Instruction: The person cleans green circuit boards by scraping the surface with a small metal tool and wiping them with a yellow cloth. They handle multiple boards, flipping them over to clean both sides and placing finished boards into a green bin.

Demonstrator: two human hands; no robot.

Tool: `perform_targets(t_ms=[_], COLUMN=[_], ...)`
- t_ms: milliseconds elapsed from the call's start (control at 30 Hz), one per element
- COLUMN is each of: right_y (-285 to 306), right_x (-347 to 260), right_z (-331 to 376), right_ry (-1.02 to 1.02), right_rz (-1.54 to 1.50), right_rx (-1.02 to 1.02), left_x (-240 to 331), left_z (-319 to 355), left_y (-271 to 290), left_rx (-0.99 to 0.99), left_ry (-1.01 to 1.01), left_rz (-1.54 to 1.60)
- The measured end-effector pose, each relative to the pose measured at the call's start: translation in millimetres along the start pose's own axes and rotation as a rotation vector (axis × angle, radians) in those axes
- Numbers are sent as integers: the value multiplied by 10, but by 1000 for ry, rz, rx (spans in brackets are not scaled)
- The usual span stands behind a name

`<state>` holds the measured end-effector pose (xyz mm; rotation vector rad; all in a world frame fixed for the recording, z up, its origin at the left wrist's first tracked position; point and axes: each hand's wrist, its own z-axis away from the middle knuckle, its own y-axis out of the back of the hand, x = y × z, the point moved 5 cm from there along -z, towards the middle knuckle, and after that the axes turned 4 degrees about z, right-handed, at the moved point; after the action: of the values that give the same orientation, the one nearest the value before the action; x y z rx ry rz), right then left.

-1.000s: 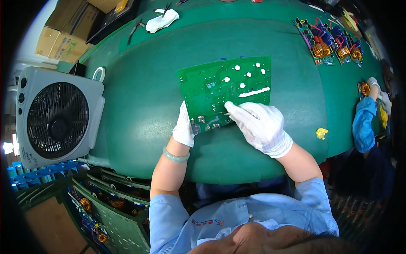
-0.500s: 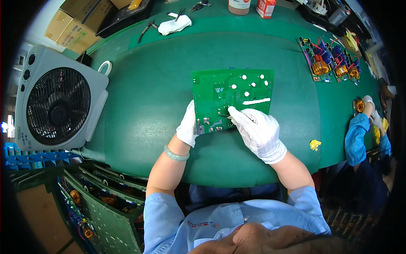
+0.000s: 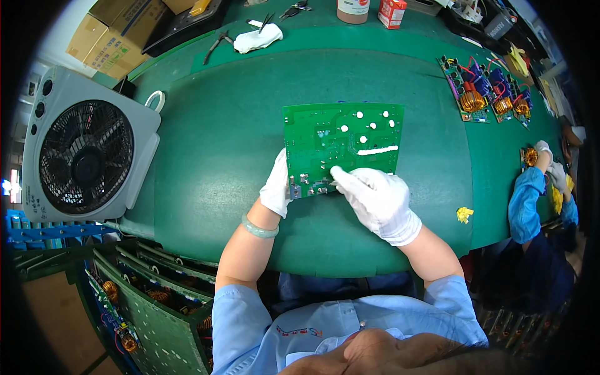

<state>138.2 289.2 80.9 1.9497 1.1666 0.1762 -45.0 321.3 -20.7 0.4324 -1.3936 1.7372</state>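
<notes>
A green circuit board [image 3: 337, 134] is tilted up above the table, its solder side facing me, with white blobs and a white strip on its right part. My left hand [image 3: 276, 185], in a white glove, grips the board at its lower left edge; its fingers go out of sight behind it. My right hand [image 3: 378, 197], also gloved, is closed in a pinch at the board's lower middle. A thin dark tip shows at its fingertips, apparently tweezers [image 3: 326, 182], mostly hidden by the glove. Metal solder joints lie just left of that tip.
A grey box fan [image 3: 87, 147] stands at the left. Boards with copper coils [image 3: 472, 100] lie at the far right. At the back are a white cloth [image 3: 257, 39], pliers [image 3: 215, 47], a bottle [image 3: 353, 9] and a red box [image 3: 392, 14]. A co-worker's blue sleeve [image 3: 527, 203] is at the right.
My right hand has shifted slightly left and down over the board, and the tip at its fingers moved lower. The board and my left hand have hardly moved.
</notes>
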Motion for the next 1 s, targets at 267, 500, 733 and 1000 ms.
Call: perform_targets(t_ms=[267, 500, 733, 1000], right_y=[-6, -25, -64, -34], right_x=[104, 81, 93, 78], right_z=[17, 20, 50, 48], right_ry=[-21, -24, -13, -16], right_rz=[35, 62, 50, 51], right_rx=[83, 68, 77, 70], left_x=[6, -1, 23, -14], left_z=[-9, -18, -9, -8], left_y=[-35, -4, -66, 8], left_rx=[22, -12, -12, -9], left_ry=[-17, 17, 5, 9], left_rz=[64, -27, 29, 71])
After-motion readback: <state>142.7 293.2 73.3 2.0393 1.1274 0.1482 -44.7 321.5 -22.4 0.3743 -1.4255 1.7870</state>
